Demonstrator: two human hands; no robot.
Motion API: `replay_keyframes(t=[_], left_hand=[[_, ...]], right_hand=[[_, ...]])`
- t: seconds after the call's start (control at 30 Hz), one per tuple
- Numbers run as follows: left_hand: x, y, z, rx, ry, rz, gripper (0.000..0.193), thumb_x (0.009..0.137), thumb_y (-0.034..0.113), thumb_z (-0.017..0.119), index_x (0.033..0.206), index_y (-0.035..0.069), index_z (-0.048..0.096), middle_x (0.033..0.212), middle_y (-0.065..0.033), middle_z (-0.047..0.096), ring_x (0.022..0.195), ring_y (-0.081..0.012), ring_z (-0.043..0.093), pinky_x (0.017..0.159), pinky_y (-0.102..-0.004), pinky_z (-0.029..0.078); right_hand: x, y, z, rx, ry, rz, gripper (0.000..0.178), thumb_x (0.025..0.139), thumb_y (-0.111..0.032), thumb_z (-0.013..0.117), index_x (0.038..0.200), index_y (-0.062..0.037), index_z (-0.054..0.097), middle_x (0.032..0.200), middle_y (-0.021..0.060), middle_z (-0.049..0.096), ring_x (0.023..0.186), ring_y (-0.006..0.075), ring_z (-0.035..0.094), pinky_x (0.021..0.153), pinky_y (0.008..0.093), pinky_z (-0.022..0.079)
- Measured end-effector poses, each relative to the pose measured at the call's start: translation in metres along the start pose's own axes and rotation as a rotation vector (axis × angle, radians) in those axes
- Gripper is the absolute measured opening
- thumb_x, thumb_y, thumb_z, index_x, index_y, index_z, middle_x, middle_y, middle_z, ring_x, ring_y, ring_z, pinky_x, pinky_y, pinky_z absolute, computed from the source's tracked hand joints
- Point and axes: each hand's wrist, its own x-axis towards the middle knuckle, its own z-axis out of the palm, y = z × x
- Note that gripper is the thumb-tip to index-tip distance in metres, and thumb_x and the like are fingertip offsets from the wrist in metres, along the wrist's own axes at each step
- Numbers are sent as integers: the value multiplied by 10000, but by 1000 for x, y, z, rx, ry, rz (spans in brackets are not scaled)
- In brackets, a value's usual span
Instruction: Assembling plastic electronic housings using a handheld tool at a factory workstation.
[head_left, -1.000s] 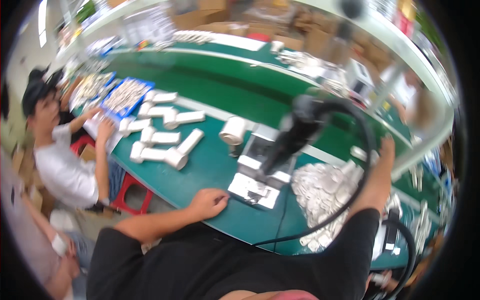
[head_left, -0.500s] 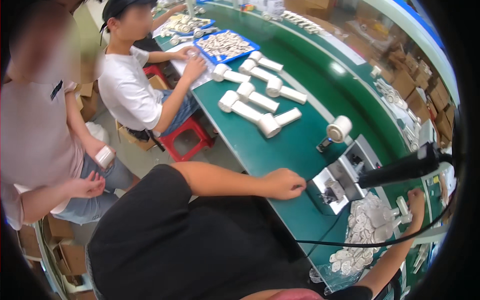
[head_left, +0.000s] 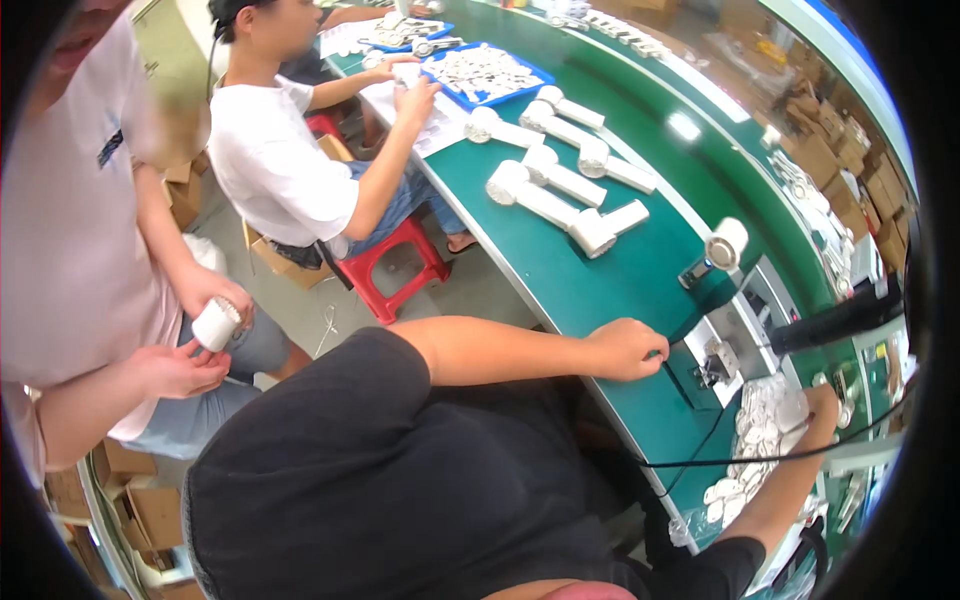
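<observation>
Lying beside the right grip, apart from the left grip, heaped white parts; both closures unclear.

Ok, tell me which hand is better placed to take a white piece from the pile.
Likely the right hand: it is beside the pile of white pieces, while the left hand is curled, left of the metal fixture.

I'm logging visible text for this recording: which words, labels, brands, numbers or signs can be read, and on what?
None can be read.
Dark chest mark on the leftmost pale T-shirt: too blurred.
White sheet on the green workbench: any print too small.
</observation>
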Motion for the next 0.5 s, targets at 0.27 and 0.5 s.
replay_keyframes(t=[0.27, 0.5], left_hand=[[4, -8, 3, -187, 106, -51, 110, 763, 98, 596, 837, 40, 653, 704, -105, 629, 580, -162, 578, 548, -286, 457], [-5, 5, 0, -526, 80, 27, 263, 833, 13, 552, 1096, 28, 544, 753, -5, 528, 663, -76, 479, 606, -226, 411]], right_hand=[[-70, 22, -27, 587, 467, -427, 608, 749, -195, 611, 1303, -31, 420, 720, 97, 600, 480, 103, 501, 409, 261, 376], [-270, -48, 17, 1058, 334, -993, 563, 731, 1, 656, 1243, -58, 430, 856, 19, 574, 763, 79, 549, 633, 201, 413]])
